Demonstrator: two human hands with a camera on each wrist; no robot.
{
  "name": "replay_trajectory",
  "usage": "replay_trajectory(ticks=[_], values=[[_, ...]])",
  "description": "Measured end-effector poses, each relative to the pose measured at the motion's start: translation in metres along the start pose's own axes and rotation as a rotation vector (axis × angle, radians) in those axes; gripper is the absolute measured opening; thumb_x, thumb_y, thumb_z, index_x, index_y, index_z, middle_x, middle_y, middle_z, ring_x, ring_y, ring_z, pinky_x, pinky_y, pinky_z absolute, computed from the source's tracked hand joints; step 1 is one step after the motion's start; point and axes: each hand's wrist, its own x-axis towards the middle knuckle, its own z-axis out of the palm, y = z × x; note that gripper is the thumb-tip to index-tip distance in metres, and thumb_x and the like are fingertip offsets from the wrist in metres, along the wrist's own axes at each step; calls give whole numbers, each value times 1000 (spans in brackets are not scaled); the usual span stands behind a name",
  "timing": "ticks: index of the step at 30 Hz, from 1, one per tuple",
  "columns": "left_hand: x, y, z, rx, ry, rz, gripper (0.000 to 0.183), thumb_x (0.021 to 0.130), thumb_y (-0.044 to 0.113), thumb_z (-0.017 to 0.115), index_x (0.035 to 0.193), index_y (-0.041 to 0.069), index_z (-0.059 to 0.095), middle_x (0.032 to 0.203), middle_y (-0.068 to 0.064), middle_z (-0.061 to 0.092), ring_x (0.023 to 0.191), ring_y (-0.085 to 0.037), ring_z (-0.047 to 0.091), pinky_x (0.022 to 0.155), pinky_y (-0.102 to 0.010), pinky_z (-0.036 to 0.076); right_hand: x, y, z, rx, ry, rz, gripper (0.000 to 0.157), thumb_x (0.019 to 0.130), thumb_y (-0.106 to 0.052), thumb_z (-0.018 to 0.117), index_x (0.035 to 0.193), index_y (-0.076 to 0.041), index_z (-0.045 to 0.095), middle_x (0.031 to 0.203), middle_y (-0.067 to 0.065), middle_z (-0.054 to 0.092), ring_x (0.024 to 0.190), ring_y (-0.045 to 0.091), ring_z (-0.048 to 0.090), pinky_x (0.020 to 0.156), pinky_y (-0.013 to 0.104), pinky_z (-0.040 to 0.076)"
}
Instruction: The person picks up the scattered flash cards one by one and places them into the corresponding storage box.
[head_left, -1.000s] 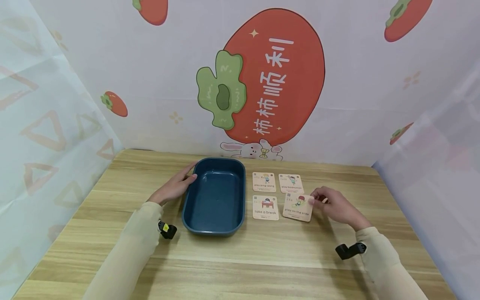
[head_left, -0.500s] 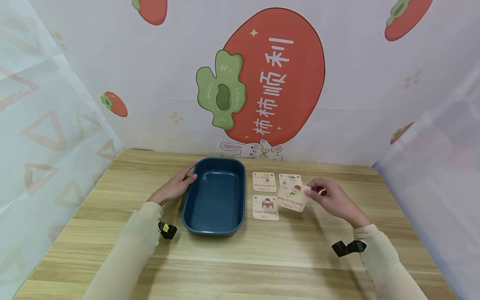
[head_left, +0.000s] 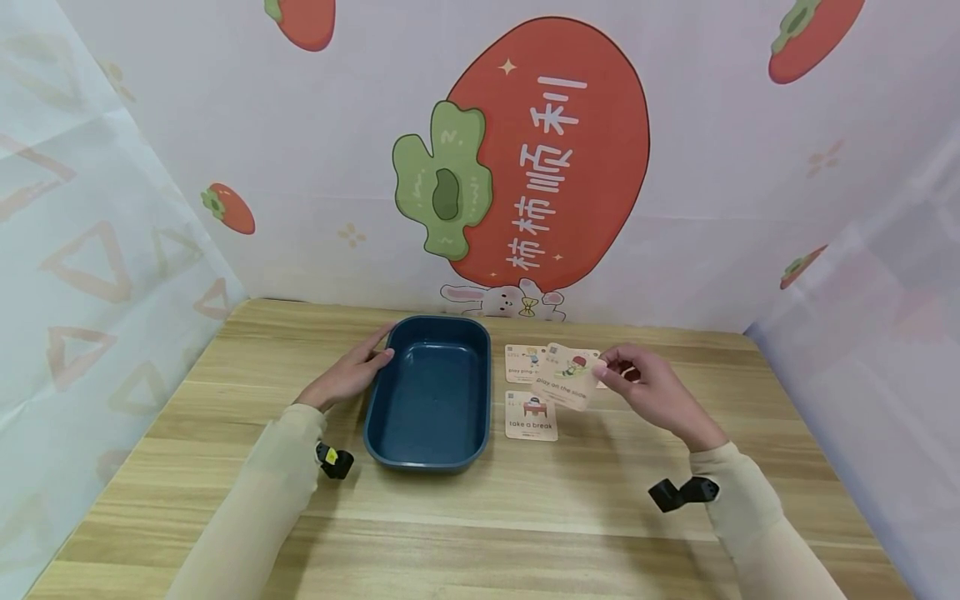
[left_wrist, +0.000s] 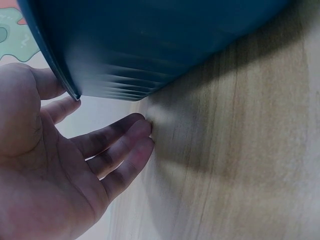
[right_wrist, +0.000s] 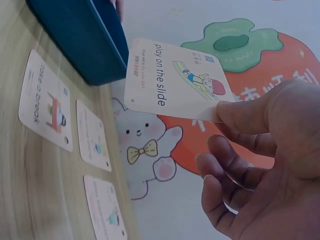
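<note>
Between thumb and index finger, my right hand pinches a square picture card by its right edge, tilted above the table. It reads "play on the slide" in the right wrist view. Below it, the ping-pong card and badminton card are partly covered in the head view; the "take a break" card lies in front. My left hand holds the left rim of a dark blue plastic bin, thumb over the rim. Its other fingers extend beneath the rim, near the tabletop.
The bin stands on a wood-grain table, left of the cards. A white printed backdrop with persimmons rises behind the table, and pale sheets flank both sides. Each wrist wears a small black camera.
My right hand has lifted the slide card from the front right spot and carried it left and up, across the other cards. The left hand and bin have stayed still.
</note>
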Motion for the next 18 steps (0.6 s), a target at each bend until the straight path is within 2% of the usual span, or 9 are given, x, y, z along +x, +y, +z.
replay_trajectory(ticks=[13,18], values=[[1,-1,0,-1,0,5,61,112,34,37,165,16,12,159,-28,30,142,-47,36,114,-65,27,10,-24,12,46,19,-17,14,100,-19,67,101,-5,68,93,8,65,80,24,59,65,31,49],[0,0,0,4,-3,1,61,112,34,37,165,16,12,158,-29,32,142,-47,37,114,-65,27,16,-34,18,89,10,-39,14,100,-18,67,100,-5,68,92,10,64,80,29,60,65,30,49]])
